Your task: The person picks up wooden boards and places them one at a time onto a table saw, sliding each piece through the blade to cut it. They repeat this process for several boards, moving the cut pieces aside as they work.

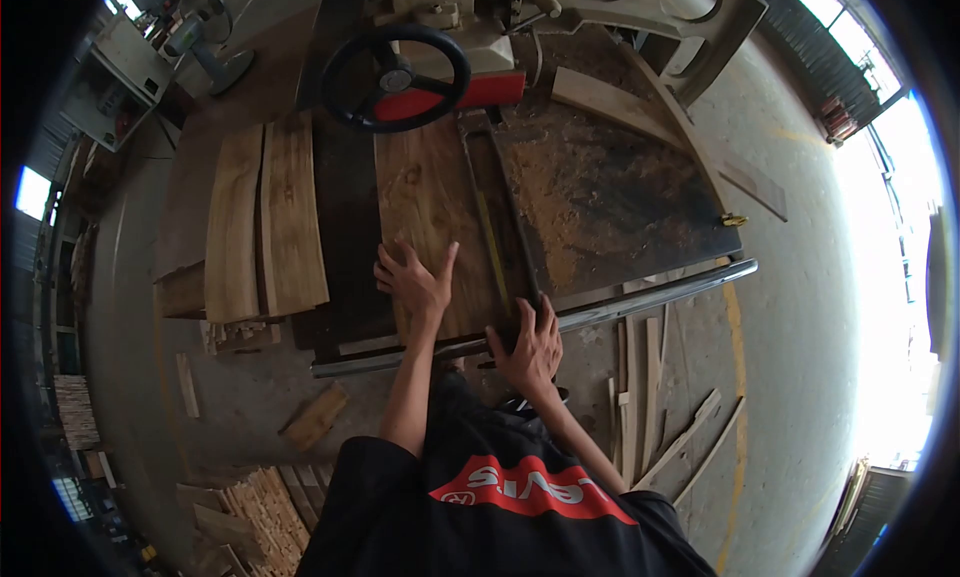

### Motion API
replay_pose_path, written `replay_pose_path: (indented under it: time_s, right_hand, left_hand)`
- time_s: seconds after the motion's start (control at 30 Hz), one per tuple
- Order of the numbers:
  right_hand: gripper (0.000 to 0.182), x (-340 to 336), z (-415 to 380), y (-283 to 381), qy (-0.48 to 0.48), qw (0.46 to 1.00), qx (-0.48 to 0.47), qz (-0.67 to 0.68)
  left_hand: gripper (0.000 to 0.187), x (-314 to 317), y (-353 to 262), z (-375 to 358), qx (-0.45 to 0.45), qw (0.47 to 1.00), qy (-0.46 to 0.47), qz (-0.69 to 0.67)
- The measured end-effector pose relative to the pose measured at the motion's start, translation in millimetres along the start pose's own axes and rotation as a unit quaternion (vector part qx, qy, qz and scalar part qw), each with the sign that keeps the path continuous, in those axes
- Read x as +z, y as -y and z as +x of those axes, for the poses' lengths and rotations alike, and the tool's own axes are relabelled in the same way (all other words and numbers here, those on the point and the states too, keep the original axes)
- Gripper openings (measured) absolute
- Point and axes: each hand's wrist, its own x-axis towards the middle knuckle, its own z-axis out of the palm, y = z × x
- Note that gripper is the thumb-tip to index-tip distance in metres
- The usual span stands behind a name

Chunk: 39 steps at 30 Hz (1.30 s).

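A wooden board [425,197] lies lengthwise on the dark machine table, its far end under a red guard [490,92]. My left hand [415,285] rests on the board's near half, fingers spread and thumb stretched out. Along the board's right side runs a dark metal fence [500,227] with a yellow strip inside. My right hand [530,349] is at the near end of this fence and the board's near right corner, fingers apart over the table's front edge. Above the board's far end stands a black handwheel [395,77].
Two planks [265,222] lie on the left of the table. Sawdust [560,197] covers the right side, with an offcut [610,105] behind it. A metal rail [660,292] runs along the front. Wood strips [650,407] and a wood stack [265,517] lie on the floor.
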Motion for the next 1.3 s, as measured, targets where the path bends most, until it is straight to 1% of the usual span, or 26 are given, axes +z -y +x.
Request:
replay_pose_path:
  time_s: [0.1, 0.13, 0.23, 0.33, 0.43, 0.53, 0.63, 0.7, 0.8, 0.83, 0.87, 0.9, 0.97, 1.03, 1.1, 1.17, 1.27, 1.3]
  right_hand:
    - [0.076, -4.7, 2.3, 4.9, 0.019, 1.0, 0.013, -0.003]
    - [0.078, -3.8, 2.9, 4.7, 0.013, 1.0, 0.008, -0.005]
    - [0.079, -5.1, 5.4, 8.4, 0.031, 0.999, 0.03, -0.017]
    - [0.081, -1.6, 8.3, 7.2, 0.032, 0.998, 0.045, -0.023]
    - [0.082, -1.6, 5.8, 10.9, 0.031, 0.997, 0.067, -0.026]
    - [0.08, 1.0, 7.9, 10.4, 0.026, 0.997, 0.064, -0.035]
    - [0.078, 2.1, 6.6, 10.2, 0.027, 0.998, 0.041, -0.051]
    - [0.076, 1.1, 6.7, 12.1, 0.038, 0.997, 0.044, -0.054]
    - [0.074, 3.4, 3.1, 15.3, 0.044, 0.996, 0.046, -0.059]
    - [0.074, 3.9, 1.9, 14.5, 0.042, 0.996, 0.043, -0.071]
    - [0.073, 4.9, 5.2, 14.3, 0.036, 0.995, 0.044, -0.084]
    - [0.073, 6.8, 9.7, 15.1, 0.035, 0.995, 0.037, -0.083]
    - [0.072, 5.7, 4.5, 14.2, 0.032, 0.995, 0.046, -0.086]
    - [0.071, 5.9, 5.2, 11.0, 0.027, 0.996, 0.047, -0.072]
    - [0.071, 5.2, 2.5, 11.2, 0.024, 0.996, 0.051, -0.063]
    - [0.07, 3.8, 4.3, 13.3, 0.014, 0.997, 0.047, -0.057]
    - [0.069, 7.0, 3.5, 7.2, -0.007, 0.999, 0.027, -0.047]
    - [0.069, 7.6, 4.4, 5.7, -0.015, 0.999, 0.025, -0.045]
  left_hand:
    - [0.105, 5.2, -9.4, 29.6, -0.026, 1.0, 0.013, 0.0]
    - [0.103, 12.7, -8.2, 36.7, -0.022, 1.0, 0.003, 0.006]
    - [0.101, 31.0, -8.0, 63.0, -0.018, 1.0, -0.024, 0.002]
    - [0.098, 44.2, -11.5, 85.8, -0.018, 0.999, -0.029, 0.021]
    - [0.094, 42.3, -14.7, 104.6, -0.019, 0.999, -0.019, -0.026]
    - [0.09, 42.1, -19.1, 118.3, -0.021, 0.999, -0.025, -0.027]
    - [0.086, 36.3, -24.4, 131.2, -0.029, 0.998, -0.055, -0.023]
    - [0.091, 48.9, 7.8, 158.8, 0.052, 0.982, 0.006, -0.18]
    - [0.099, 43.7, 67.4, 197.9, 0.039, 0.939, 0.09, -0.331]
    - [0.1, 35.8, 88.1, 200.8, 0.031, 0.972, 0.036, -0.23]
    - [0.101, 23.0, 110.0, 204.8, 0.027, 0.991, -0.015, -0.128]
    - [0.103, 11.1, 129.2, 207.1, 0.028, 0.997, -0.061, -0.026]
    - [0.108, -40.8, 155.4, 198.9, 0.004, 0.995, -0.043, 0.09]
    - [0.11, -30.0, 183.3, 194.4, -0.033, 0.994, -0.037, 0.101]
    - [0.11, -30.7, 189.3, 188.5, -0.058, 0.993, -0.011, 0.106]
    - [0.109, -46.0, 176.1, 191.6, -0.079, 0.992, 0.019, 0.098]
    - [0.104, -78.0, 146.8, 173.8, -0.121, 0.99, 0.047, 0.062]
    - [0.102, -79.4, 142.5, 166.3, -0.137, 0.989, 0.042, -0.019]
